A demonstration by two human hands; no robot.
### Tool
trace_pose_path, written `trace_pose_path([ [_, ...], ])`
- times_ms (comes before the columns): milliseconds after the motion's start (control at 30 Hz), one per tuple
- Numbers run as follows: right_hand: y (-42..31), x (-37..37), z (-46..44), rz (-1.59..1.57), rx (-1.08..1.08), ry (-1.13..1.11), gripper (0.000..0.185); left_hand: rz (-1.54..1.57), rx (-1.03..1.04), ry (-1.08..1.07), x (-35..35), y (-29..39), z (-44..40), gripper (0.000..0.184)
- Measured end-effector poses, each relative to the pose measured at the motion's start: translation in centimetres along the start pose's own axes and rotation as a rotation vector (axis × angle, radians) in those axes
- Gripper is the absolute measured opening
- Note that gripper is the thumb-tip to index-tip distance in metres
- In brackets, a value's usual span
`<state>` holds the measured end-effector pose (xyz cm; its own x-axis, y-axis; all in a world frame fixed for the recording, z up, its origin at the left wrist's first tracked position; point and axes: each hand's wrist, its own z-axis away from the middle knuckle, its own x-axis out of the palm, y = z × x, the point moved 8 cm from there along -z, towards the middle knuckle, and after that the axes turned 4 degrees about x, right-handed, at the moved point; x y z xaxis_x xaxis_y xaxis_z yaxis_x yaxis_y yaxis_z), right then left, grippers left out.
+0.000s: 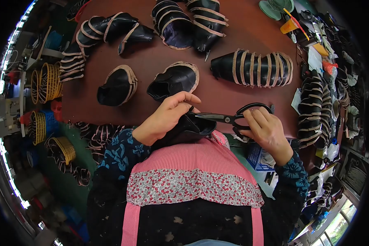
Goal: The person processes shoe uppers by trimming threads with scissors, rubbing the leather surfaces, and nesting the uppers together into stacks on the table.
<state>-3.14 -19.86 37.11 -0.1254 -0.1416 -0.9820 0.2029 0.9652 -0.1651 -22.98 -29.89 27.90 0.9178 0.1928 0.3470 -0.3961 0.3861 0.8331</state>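
Observation:
Close to my body, my left hand [165, 117] grips the edge of a black leather shoe upper [184, 133], thumb and fingers pinched near its top. My right hand [265, 130] has its fingers through the handles of black-handled scissors [227, 119]. The blades point left and reach the upper beside my left fingertips; whether they are parted is too small to tell. Just beyond my hands, two black uppers with tan zigzag edges, one at the left [118, 85] and one nearer the middle [174, 80], lie on the brown table [233, 96].
A nested row of uppers [254, 69] lies at the right of the table, with more stacks [106, 29] along the far side. Further right are an orange cup [289, 27] and a green fan [281, 5]. Yellow baskets [49, 84] stand at the left, a blue basket [258, 158] below right.

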Motion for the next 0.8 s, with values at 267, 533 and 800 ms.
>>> trace_pose_path([
  [267,-0.3,-0.3,-0.6,-0.008,0.012,-0.023,0.062,-0.001,0.017,0.052,-0.1,-0.1,0.4,0.025],
  [533,0.2,0.0,-0.8,-0.104,0.022,-0.034,0.06,-0.016,0.05,0.063,0.1,0.0,1.0,0.024],
  [800,-0.3,-0.5,-1.7,-0.114,-0.042,0.037,0.06,-0.059,0.09,0.078,-0.2,-0.5,1.2,0.023],
])
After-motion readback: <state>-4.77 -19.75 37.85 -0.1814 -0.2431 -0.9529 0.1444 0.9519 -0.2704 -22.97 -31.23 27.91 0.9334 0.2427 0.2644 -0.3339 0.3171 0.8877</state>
